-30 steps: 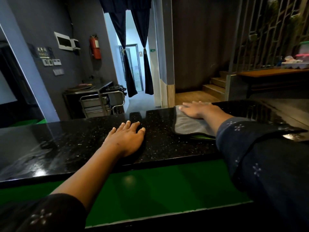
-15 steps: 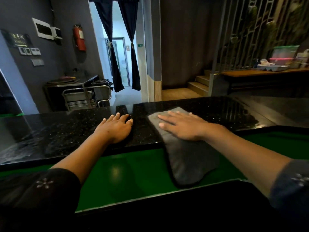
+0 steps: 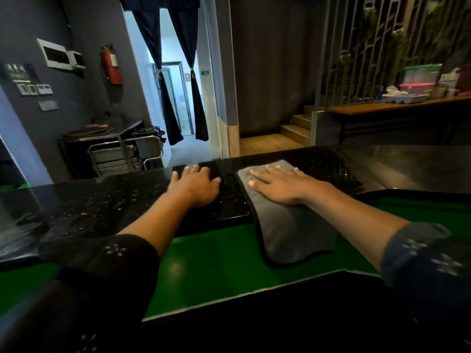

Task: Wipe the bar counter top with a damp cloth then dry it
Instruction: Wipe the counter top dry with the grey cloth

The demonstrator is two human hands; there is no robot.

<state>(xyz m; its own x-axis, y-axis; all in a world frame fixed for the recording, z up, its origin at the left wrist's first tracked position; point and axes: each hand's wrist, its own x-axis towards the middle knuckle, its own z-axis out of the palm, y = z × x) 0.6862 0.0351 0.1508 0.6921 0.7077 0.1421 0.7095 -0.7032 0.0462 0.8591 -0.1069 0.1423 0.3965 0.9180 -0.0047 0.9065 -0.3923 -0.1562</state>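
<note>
Grey cloth [image 3: 288,225], black speckled counter top [image 3: 102,200], green lower surface [image 3: 216,271]

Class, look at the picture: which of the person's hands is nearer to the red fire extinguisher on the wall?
Left. The left hand rests flat on the black counter, on the fire extinguisher's side; the right hand presses the grey cloth, farther right.

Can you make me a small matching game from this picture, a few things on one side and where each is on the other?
Things:
1. left hand
2. right hand
3. cloth
4. fire extinguisher

Places:
A. hanging on the dark wall
B. flat on the cloth
C. draped over the counter's near edge
D. flat on the bare black counter

Pairs: 1-D, 2-B, 3-C, 4-A
</note>
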